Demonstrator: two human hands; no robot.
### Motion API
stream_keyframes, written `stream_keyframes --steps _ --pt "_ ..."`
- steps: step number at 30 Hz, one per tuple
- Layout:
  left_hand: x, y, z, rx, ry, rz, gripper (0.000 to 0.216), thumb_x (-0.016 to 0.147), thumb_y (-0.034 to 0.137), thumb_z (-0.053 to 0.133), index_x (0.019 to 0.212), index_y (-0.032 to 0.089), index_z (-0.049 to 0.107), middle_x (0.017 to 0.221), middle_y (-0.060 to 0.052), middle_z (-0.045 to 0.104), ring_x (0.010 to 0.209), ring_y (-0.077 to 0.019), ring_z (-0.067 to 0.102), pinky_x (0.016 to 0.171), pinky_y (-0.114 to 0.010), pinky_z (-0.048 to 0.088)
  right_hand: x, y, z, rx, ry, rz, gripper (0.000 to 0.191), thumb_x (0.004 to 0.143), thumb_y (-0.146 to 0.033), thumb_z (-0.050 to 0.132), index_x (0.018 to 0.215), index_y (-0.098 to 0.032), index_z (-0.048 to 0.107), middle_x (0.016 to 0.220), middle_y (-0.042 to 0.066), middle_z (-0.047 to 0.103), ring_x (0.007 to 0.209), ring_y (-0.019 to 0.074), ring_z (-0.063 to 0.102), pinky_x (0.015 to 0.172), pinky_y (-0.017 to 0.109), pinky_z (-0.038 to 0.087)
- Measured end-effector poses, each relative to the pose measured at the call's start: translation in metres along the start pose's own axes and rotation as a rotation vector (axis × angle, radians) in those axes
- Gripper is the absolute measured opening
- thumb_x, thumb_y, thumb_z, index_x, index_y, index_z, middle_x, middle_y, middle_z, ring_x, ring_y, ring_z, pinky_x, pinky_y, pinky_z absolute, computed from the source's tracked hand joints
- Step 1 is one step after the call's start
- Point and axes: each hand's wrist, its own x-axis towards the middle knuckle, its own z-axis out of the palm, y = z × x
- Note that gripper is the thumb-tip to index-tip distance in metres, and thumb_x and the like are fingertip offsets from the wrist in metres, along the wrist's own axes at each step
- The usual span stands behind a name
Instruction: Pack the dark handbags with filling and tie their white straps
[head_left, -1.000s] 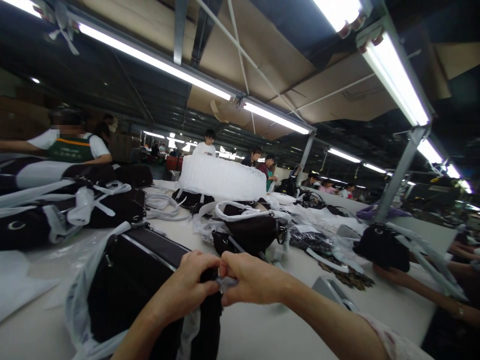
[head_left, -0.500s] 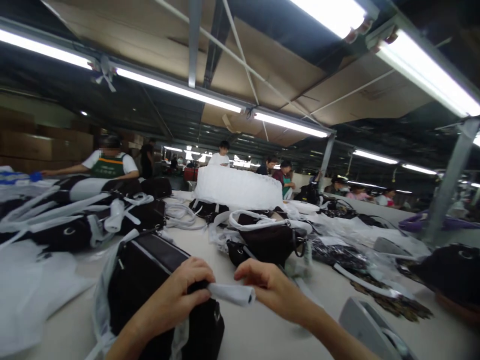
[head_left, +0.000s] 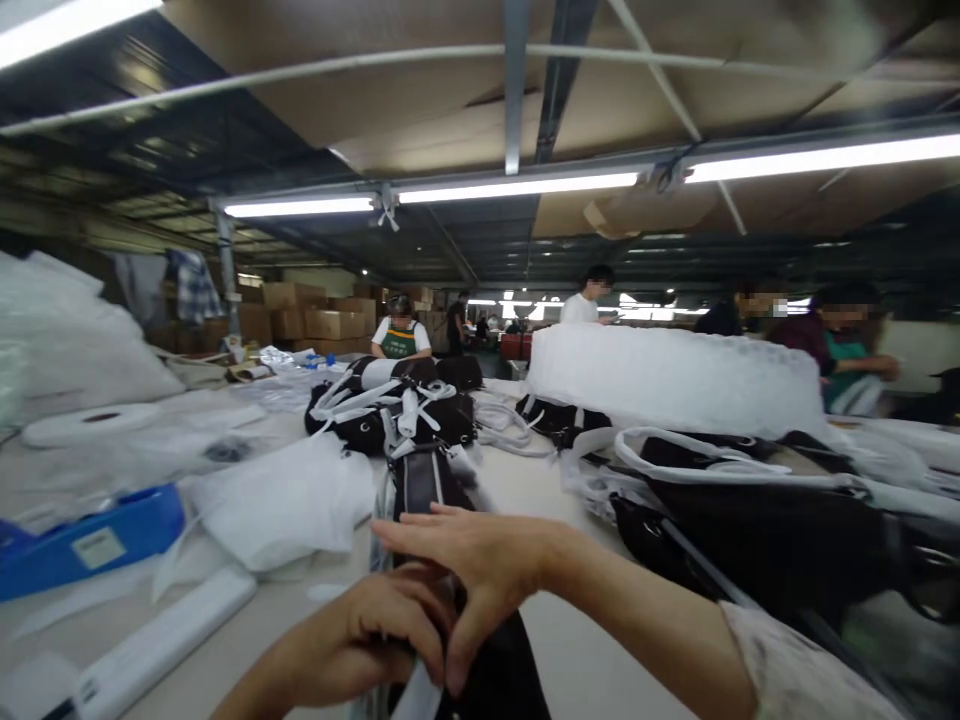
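Observation:
A black bag (head_left: 424,482) in a clear plastic cover lies lengthways on the table in front of me. My left hand (head_left: 375,625) is curled round the bag's near end at the bottom of the view. My right hand (head_left: 469,560) lies over the left one with its fingers stretched out flat across the bag. A white strip (head_left: 412,700) shows just below the hands. What the left fingers pinch is hidden under the right hand.
White foam sheets (head_left: 289,500), a blue tray (head_left: 82,545) and a long white box (head_left: 161,640) lie to the left. More black bags with white-wrapped straps (head_left: 390,415) and a big white roll (head_left: 671,380) sit ahead and right. Other people work at the far tables.
The view has swung left. The white rolled wrap that stuck out between my hands is no longer visible, and my right hand has moved over the left, onto the bag.

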Motion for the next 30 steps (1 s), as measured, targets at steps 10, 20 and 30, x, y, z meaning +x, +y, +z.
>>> stream_keyframes --steps 10,20,30 --pt "-0.013 -0.019 -0.011 0.236 0.185 -0.077 0.044 0.097 0.053 0.045 0.088 0.024 0.078 0.122 -0.014 0.058 0.121 -0.0311 0.050 0.106 -0.044 0.039 0.017 0.045 0.038 -0.203 0.175 0.164 0.086 0.063 -0.048 0.085 0.134 -0.016 0.048 0.112 0.011 0.072 0.099 0.0312 0.069 0.094 0.043 0.046" --pt "-0.022 -0.005 -0.020 0.038 0.136 -0.193 0.043 0.086 0.061 0.061 0.077 0.025 0.082 0.153 -0.005 0.042 0.152 -0.0313 0.005 0.122 -0.044 0.005 -0.024 -0.014 0.067 -0.127 0.458 0.169 0.091 0.074 -0.046 0.082 0.148 -0.021 0.036 0.115 0.013 0.070 0.100 0.0298 0.069 0.085 0.034 0.055" --pt "-0.042 -0.041 -0.007 -0.140 0.408 -0.188 0.032 0.076 0.058 0.075 0.081 0.026 0.080 0.160 -0.002 0.032 0.147 -0.0340 0.027 0.119 -0.046 0.021 0.008 -0.012 0.072 -0.150 0.421 0.138 0.025 0.070 -0.023 0.083 0.086 -0.020 0.064 0.094 0.001 0.071 0.087 0.0203 0.066 0.077 0.029 0.050"
